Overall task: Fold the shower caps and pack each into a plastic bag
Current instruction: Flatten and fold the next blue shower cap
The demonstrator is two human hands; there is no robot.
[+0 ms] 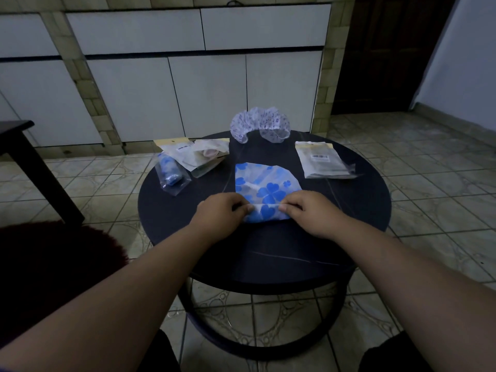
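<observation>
From the head view, I am folding the blue flowered shower cap (265, 185), which lies flat near the middle of the round dark table (349, 237), its near edge turned up and over between my two hands. To do this fold well, I judge I should carry both corners forward at the same pace so the crease runs straight across, then press the fold flat before I let go, because the thin plastic looks as if it would spring back or slide on the smooth top. My left hand (220, 217) pinches the left end of the turned edge between thumb and curled fingers, knuckles up, wrist low over the table. My right hand (312, 213) mirrors it, pinching the right end, and both forearms reach in straight from my body. An empty plastic bag (323, 161) waits just right of the cap, near enough to reach. On the left lie a bag already holding a rolled blue cap (171, 171) and other packets (198, 154), and an unfolded white patterned cap (259, 126) sits at the far edge.
</observation>
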